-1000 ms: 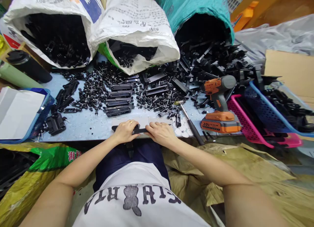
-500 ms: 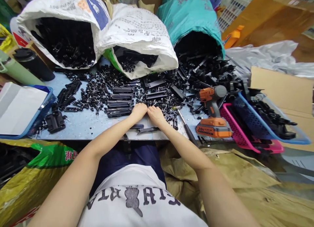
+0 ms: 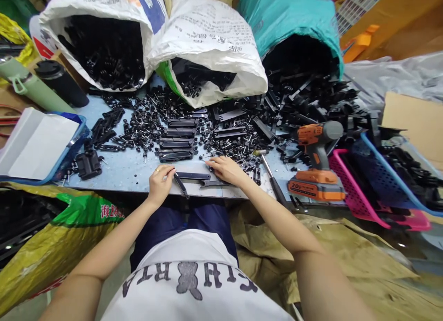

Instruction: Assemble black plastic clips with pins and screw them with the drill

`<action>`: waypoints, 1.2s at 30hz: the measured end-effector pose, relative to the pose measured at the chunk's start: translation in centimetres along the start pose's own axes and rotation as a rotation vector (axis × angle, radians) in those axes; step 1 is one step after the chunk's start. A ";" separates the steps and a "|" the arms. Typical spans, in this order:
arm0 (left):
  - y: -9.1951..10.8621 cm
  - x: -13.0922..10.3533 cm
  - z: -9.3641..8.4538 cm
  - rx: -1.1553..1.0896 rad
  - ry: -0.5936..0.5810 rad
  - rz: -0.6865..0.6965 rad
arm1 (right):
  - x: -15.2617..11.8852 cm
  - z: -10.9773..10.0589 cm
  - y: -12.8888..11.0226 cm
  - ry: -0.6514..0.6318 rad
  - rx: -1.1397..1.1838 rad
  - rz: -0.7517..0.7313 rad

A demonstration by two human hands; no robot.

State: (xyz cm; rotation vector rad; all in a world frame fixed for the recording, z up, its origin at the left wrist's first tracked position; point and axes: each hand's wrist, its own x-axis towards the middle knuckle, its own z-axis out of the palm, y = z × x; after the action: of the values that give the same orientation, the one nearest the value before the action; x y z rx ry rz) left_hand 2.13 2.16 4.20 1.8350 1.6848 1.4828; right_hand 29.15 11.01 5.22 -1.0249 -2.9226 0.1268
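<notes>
My left hand (image 3: 161, 183) is closed in a pinch at the left end of a flat black bar (image 3: 192, 176); what lies between its fingertips is too small to make out. A second, shorter black bar (image 3: 181, 186) slants down from that end towards the table's front edge. My right hand (image 3: 226, 170) reaches over the bar's right end, thumb and fingers bent around a small black part (image 3: 211, 169). Below that hand lies a dark piece with a forked end (image 3: 207, 184). A stack of black bar assemblies (image 3: 177, 143) sits just behind my hands.
Loose black parts and screws (image 3: 138, 127) cover the table's back. Sacks (image 3: 214, 30) of black parts open towards me. To the right are a hammer (image 3: 273, 178), an orange cordless power tool (image 3: 316, 164) and a pink basket (image 3: 346, 191); at left, a blue basket (image 3: 78, 138).
My hands were together by the stack's front right corner. They have parted: the left came left and nearer to me, the right slightly nearer. The black bar now shows between them. The view has shifted.
</notes>
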 end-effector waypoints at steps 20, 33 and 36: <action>-1.0 0.4 0.1 0.275 -0.164 0.561 | 1.0 -0.9 -1.5 0.296 0.519 0.080; 4.2 -0.6 3.4 0.462 -0.512 0.544 | -2.1 1.4 -4.3 0.421 0.233 -0.002; 4.6 -0.4 5.3 0.512 -0.654 0.397 | -3.4 2.3 -4.5 0.366 0.152 -0.005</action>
State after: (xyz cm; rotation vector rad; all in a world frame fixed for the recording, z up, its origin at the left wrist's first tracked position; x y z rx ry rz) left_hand 9.15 2.73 5.00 2.6497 1.4840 0.4209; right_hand 28.87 5.27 3.30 -0.9075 -2.5432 0.1413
